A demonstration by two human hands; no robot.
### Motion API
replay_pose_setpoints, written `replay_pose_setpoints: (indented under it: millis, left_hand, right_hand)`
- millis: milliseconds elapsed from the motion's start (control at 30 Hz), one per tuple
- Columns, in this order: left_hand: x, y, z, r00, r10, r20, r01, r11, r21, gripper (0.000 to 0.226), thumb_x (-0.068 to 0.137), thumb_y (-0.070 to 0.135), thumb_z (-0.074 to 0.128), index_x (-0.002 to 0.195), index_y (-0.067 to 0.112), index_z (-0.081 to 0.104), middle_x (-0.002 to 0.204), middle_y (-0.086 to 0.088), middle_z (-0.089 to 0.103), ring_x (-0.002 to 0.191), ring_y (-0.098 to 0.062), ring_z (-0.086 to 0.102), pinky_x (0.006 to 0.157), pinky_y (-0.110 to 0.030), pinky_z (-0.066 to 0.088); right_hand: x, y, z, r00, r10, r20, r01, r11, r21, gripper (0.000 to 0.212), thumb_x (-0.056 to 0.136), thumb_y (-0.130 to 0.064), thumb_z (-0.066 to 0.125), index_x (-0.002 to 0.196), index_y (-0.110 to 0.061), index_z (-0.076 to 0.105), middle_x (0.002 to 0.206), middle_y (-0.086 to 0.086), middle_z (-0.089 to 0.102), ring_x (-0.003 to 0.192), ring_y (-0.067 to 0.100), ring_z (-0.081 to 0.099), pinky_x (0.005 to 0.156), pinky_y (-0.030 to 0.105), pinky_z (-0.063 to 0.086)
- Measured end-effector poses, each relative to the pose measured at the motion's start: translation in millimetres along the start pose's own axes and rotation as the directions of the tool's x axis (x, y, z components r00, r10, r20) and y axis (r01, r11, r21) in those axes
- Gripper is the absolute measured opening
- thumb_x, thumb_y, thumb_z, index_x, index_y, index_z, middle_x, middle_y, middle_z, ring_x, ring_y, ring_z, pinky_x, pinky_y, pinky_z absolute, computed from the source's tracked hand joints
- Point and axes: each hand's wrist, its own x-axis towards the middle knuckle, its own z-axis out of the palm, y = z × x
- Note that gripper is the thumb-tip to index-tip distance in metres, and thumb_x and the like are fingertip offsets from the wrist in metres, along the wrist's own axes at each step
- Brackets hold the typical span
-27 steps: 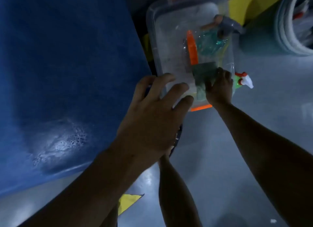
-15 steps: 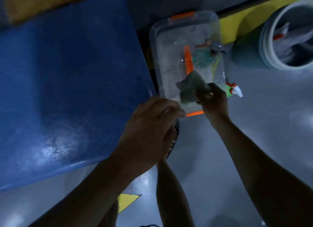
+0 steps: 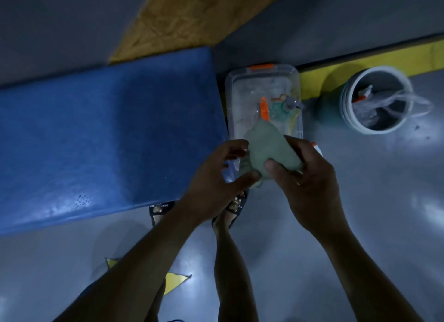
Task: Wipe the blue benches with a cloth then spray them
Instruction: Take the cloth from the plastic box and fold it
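Blue bench, that's the job here, and it lies along the left of the view, padded top facing up, with a small patch of droplets or sheen near its front edge. Both hands are off it. The cloth, a grey-green rag, is up in the air between the hands, just above the near end of the clear plastic bin that sits on the floor right against the bench's right end. The right hand has the cloth pinched, thumb pressed over the front and fingers curled behind. The left hand comes in from the other side, thumb touching the cloth's lower edge and fingers half spread at its left corner; whether it truly grips is hard to call.

Inside the bin, an orange-trimmed piece and a teal item with a grey nozzle, possibly a bottle. A white and orange spray trigger peeks out behind the right hand. Further right stands a pale bucket holding what may be tubing or plastic.

So this reads as the very start: cloth just picked, wiping not yet begun. Next up, I'd say, fold or bunch the rag into a pad, swing left, and press it flat onto the blue top. Spraying comes afterwards.
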Motion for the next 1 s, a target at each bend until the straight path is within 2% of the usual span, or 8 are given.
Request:
replay_pose_setpoints:
  millis: [133, 233, 433, 533, 700, 800, 900, 1000]
  left_hand:
    - [-20, 0, -3, 0.993, 0.047, -0.108, -0.045, 0.999, 0.022, 0.013, 0.086, 0.026, 0.075, 0.092, 0.027, 0.064, 0.076, -0.001, 0.06, 0.071, -0.017, 0.056, 0.072, -0.033, 0.048]
    - [-43, -5, -8, 0.973, 0.113, -0.201, -0.088, 0.987, 0.131, 0.014, 0.085, 0.03, 0.073, 0.083, 0.027, 0.059, 0.086, 0.004, 0.058, 0.084, -0.01, 0.056, 0.076, -0.027, 0.045]
    - [-71, 0, -43, 0.945, 0.185, -0.268, -0.164, 0.982, 0.097, 0.056, 0.081, 0.022, 0.081, 0.13, 0.023, 0.053, 0.135, 0.009, 0.054, 0.128, -0.008, 0.051, 0.104, -0.028, 0.045]
    - [-81, 2, -57, 0.881, 0.319, -0.349, -0.262, 0.944, 0.203, 0.033, 0.078, 0.015, 0.083, 0.107, 0.013, 0.066, 0.116, -0.001, 0.065, 0.11, -0.005, 0.061, 0.094, -0.023, 0.049]
    - [-109, -3, -82, 0.839, 0.338, -0.426, -0.265, 0.938, 0.223, 0.017, 0.081, 0.012, 0.08, 0.094, 0.01, 0.069, 0.099, 0.002, 0.07, 0.094, -0.007, 0.066, 0.082, -0.023, 0.052]
    - [-126, -6, -101, 0.877, 0.341, -0.337, -0.316, 0.94, 0.13, 0.012, 0.086, 0.009, 0.073, 0.09, 0.008, 0.062, 0.095, 0.001, 0.07, 0.091, -0.01, 0.068, 0.073, -0.031, 0.054]
    - [-140, -11, -119, 0.926, 0.261, -0.272, -0.271, 0.962, -0.002, 0.008, 0.093, 0.015, 0.063, 0.094, 0.009, 0.057, 0.086, 0.005, 0.064, 0.08, -0.009, 0.064, 0.066, -0.023, 0.05]
    - [-146, -14, -137, 0.949, 0.107, -0.297, -0.187, 0.948, -0.256, 0.011, 0.096, 0.02, 0.057, 0.106, 0.013, 0.059, 0.092, 0.005, 0.067, 0.087, -0.01, 0.067, 0.071, -0.022, 0.052]
  right_hand:
    - [-7, -16, 4, 0.999, -0.012, 0.041, 0.011, 1.0, 0.024, 0.04, 0.083, -0.002, 0.074, 0.117, -0.019, 0.059, 0.107, -0.011, 0.067, 0.099, 0.001, 0.065, 0.073, 0.008, 0.049]
    - [-12, -20, 10, 0.996, -0.051, 0.076, 0.051, 0.999, 0.0, 0.039, 0.083, -0.003, 0.074, 0.119, -0.012, 0.06, 0.109, -0.004, 0.067, 0.104, 0.013, 0.065, 0.081, 0.02, 0.054]
    - [-25, -37, 35, 0.954, -0.218, 0.204, 0.252, 0.954, -0.161, 0.035, 0.079, -0.002, 0.076, 0.111, -0.008, 0.064, 0.105, 0.005, 0.063, 0.098, 0.018, 0.064, 0.081, 0.034, 0.053]
    - [-35, -44, 55, 0.953, -0.224, 0.205, 0.255, 0.957, -0.138, 0.033, 0.078, -0.006, 0.076, 0.109, -0.007, 0.063, 0.101, 0.004, 0.064, 0.094, 0.017, 0.064, 0.079, 0.031, 0.053]
    - [-46, -45, 96, 0.972, -0.191, 0.135, 0.207, 0.971, -0.122, 0.032, 0.079, -0.021, 0.077, 0.099, -0.009, 0.055, 0.099, 0.003, 0.056, 0.092, 0.017, 0.06, 0.076, 0.024, 0.048]
    - [-49, -48, 115, 0.955, -0.022, 0.297, -0.021, 0.99, 0.139, 0.046, 0.075, -0.022, 0.079, 0.116, -0.02, 0.058, 0.113, 0.0, 0.063, 0.104, 0.018, 0.064, 0.083, 0.035, 0.053]
    - [-52, -55, 129, 0.906, 0.068, 0.419, -0.216, 0.924, 0.316, 0.039, 0.07, -0.016, 0.079, 0.102, -0.019, 0.057, 0.093, -0.005, 0.068, 0.087, 0.013, 0.066, 0.071, 0.032, 0.053]
    - [-57, -55, 142, 0.835, 0.196, 0.514, -0.441, 0.797, 0.412, 0.071, 0.067, 0.003, 0.082, 0.129, -0.015, 0.05, 0.111, 0.0, 0.071, 0.105, 0.018, 0.068, 0.078, 0.03, 0.056]
